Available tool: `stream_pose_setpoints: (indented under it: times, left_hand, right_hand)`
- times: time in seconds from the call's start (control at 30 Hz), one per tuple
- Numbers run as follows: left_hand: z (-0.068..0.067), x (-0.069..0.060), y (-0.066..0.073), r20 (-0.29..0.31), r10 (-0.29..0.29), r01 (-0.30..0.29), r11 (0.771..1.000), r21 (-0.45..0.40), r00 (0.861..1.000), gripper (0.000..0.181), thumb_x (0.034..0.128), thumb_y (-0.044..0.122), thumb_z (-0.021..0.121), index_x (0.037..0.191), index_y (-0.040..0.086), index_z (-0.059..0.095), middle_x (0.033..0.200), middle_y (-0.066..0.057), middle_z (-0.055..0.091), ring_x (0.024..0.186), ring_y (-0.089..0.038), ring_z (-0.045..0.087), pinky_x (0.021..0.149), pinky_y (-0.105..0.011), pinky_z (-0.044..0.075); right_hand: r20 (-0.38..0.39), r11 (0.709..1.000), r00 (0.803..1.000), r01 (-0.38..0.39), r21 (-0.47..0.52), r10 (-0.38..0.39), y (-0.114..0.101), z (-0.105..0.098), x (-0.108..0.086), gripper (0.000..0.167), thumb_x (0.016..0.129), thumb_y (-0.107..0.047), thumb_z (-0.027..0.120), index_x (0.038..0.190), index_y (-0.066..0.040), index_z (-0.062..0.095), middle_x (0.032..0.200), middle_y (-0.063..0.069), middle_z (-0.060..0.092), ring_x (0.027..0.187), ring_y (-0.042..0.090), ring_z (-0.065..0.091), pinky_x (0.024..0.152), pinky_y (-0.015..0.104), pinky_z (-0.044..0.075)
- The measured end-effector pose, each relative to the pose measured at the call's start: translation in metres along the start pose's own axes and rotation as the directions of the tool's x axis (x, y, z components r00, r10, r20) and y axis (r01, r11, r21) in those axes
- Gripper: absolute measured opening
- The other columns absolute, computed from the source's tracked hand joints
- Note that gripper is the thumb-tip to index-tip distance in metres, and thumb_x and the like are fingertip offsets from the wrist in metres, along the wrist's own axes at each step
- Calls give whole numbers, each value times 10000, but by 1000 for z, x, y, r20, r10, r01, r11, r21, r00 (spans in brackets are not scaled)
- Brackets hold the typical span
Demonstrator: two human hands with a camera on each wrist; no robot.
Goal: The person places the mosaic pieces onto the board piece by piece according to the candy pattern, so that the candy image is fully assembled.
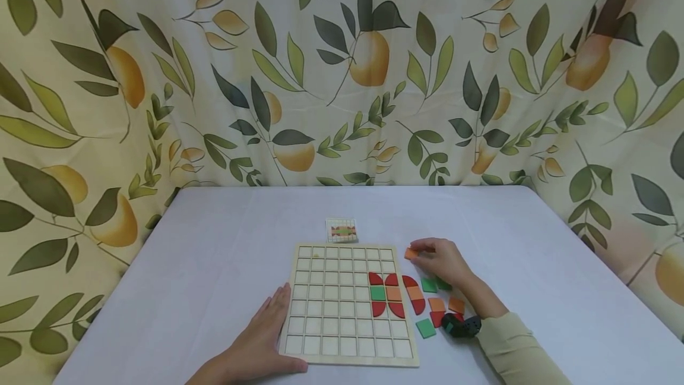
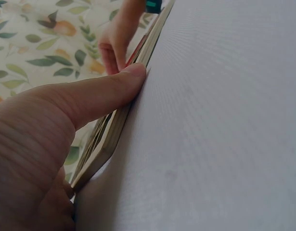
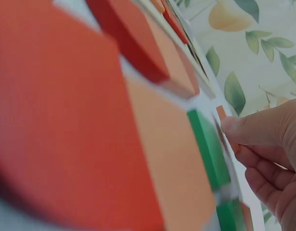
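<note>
My right hand (image 1: pixel 443 260) pinches an orange square tile (image 1: pixel 410 253) between thumb and fingers, just off the grid board's upper right edge. The right wrist view shows this orange tile (image 3: pixel 222 111) edge-on at the fingertips. My left hand (image 1: pixel 259 331) rests against the lower left corner of the wooden grid board (image 1: pixel 347 361), fingers along its left side. In the left wrist view the thumb (image 2: pixel 104 94) presses straight along the front edge. On the board's right part, red curved-edge tiles (image 1: pixel 378 309) lie above and below a green square (image 1: pixel 377 293) and an orange square (image 1: pixel 393 294).
Right of the board lies a red-orange-red row of tiles (image 1: pixel 414 293). Loose tiles lie around my right wrist, among them a green square (image 1: pixel 426 328), an orange square (image 1: pixel 436 304) and a red piece (image 1: pixel 436 318). A pattern card (image 1: pixel 342 231) lies behind the board.
</note>
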State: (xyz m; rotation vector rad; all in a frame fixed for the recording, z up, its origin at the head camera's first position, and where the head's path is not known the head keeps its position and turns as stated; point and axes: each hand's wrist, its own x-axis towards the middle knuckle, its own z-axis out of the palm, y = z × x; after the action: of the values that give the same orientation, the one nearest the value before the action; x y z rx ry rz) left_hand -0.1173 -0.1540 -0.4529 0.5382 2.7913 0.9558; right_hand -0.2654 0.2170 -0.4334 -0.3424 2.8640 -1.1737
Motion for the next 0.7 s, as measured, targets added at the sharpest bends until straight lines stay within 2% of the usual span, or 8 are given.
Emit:
stream_pose_setpoints:
  times: [0.27, 0.47, 0.7]
  left_hand:
    - [0, 0, 0, 8, -7, 7, 1000, -2, 1000, 1326, 565, 723, 674, 1457, -15, 28, 1522, -123, 43, 1385, -233, 15, 983, -91, -141]
    - [1, 1, 0, 10, -15, 15, 1000, 2, 1000, 1335, 550, 730, 677, 1460, -6, 33, 1524, -110, 49, 1386, -223, 16, 986, -91, -131]
    - [1, 1, 0, 13, -23, 23, 1000, 4, 1000, 1332, 551, 732, 671, 1462, -1, 33, 1525, -103, 43, 1386, -219, 8, 986, -95, -132]
  right_hand:
    - [15, 998, 998, 56, -11, -56, -12, 7, 0, 306, 822, -145, 693, 1104, -31, 660, 1071, 80, 643, 1063, 279, 542, 892, 482, 438]
    - [3, 999, 999, 34, 7, -34, -19, 10, -3, 288, 819, -138, 697, 1091, -46, 667, 1067, 70, 645, 1071, 280, 534, 892, 484, 437]
    - [22, 997, 997, 67, 39, -68, -35, 17, -8, 310, 820, -167, 700, 1109, -60, 662, 1062, 44, 645, 1081, 275, 525, 883, 471, 449]
